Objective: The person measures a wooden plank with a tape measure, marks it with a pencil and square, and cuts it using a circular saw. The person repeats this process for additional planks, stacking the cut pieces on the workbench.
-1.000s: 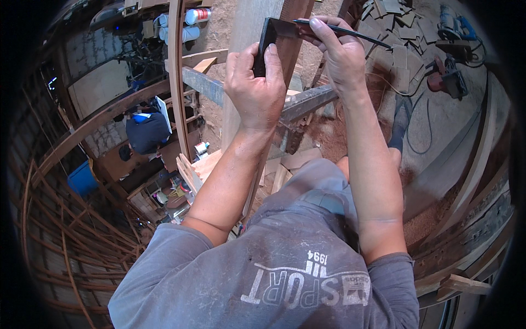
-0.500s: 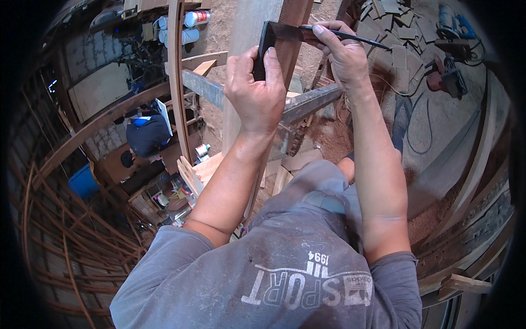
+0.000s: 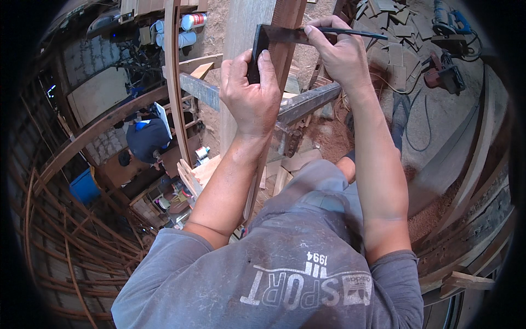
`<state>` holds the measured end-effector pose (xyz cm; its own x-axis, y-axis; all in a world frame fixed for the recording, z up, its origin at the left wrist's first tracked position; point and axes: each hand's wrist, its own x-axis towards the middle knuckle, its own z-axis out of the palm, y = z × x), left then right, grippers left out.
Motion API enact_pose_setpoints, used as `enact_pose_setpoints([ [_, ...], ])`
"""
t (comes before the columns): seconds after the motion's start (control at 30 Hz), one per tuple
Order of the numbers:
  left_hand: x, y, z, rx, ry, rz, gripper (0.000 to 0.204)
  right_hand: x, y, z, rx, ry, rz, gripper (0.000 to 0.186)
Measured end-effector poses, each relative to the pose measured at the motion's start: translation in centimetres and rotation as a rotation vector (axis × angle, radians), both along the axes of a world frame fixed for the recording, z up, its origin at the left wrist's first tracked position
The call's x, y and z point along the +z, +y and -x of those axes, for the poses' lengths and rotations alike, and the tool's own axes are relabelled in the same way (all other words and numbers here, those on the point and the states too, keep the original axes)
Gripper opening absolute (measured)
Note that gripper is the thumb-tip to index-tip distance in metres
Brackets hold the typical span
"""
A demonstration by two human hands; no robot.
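My left hand [image 3: 249, 90] grips the thick black stock of a try square [image 3: 256, 63], thumb on top. The square's dark blade reaches to the right across the narrower side of a long wooden beam [image 3: 241, 33]. My right hand [image 3: 342, 55] pinches a long, thin black pencil [image 3: 359, 33] between thumb and fingers. Its left end lies by the blade, close to the beam's right edge, and its tapered end points away to the right. Whether the point touches the wood is too small to tell.
Beneath the beam runs a grey crossbar [image 3: 309, 103]. Wood offcuts [image 3: 402, 30] lie at the far right, near a red-and-black power saw [image 3: 444, 74] and its cord. Another person [image 3: 148, 140] bends over at the left. Upright timber [image 3: 174, 82] stands left of the beam.
My right hand has risen slightly, and the pencil has swung from sloping down rightward to nearly level. The square and my left hand sit a little further left in view, along with the beam.
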<state>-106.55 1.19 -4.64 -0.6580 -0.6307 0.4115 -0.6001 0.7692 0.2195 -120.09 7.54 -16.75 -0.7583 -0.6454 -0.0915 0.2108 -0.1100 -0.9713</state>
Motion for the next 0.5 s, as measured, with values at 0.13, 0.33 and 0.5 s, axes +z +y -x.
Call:
enact_pose_setpoints([
  [0.13, -0.1, 0.0, 0.1, -0.002, 0.039, -0.030, 0.015, 3.0, 0.2, 0.3, -0.047, 0.338, -0.162, 0.019],
  [0.33, -0.3, 0.1, 0.2, 0.001, 0.040, -0.031, 0.017, 4.5, 0.6, 0.0, -0.047, 0.443, -0.007, 0.016],
  [0.5, -0.7, -0.4, 0.1, -0.057, 0.074, 0.023, 0.015, 4.9, 0.3, -0.1, -0.039, 0.281, 0.077, 0.017],
])
